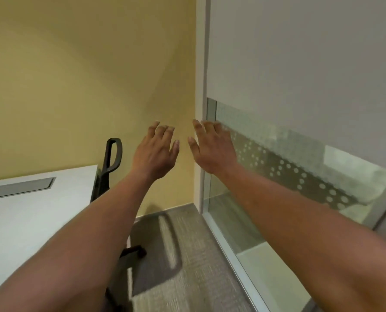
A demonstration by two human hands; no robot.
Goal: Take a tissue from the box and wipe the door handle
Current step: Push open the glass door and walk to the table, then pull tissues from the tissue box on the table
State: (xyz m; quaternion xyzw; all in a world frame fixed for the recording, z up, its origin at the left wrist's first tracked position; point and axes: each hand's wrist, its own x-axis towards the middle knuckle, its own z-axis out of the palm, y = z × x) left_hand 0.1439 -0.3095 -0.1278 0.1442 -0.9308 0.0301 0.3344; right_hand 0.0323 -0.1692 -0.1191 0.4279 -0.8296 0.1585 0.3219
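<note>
Both arms are stretched out in front of me toward the room's corner. My left hand (156,152) is held palm down with fingers spread and holds nothing. My right hand (212,147) hovers beside it, fingers apart and empty, in front of the edge of the glass wall's frame (202,154). The two hands are a small gap apart. No tissue box, tissue or door handle shows in this view.
A yellow wall (86,86) fills the left and centre. A frosted glass partition (300,86) with a dotted band stands on the right. A white table (30,206) with a grey cable slot sits at the lower left, with a black chair (111,163) behind it. Grey carpet (187,255) covers the floor.
</note>
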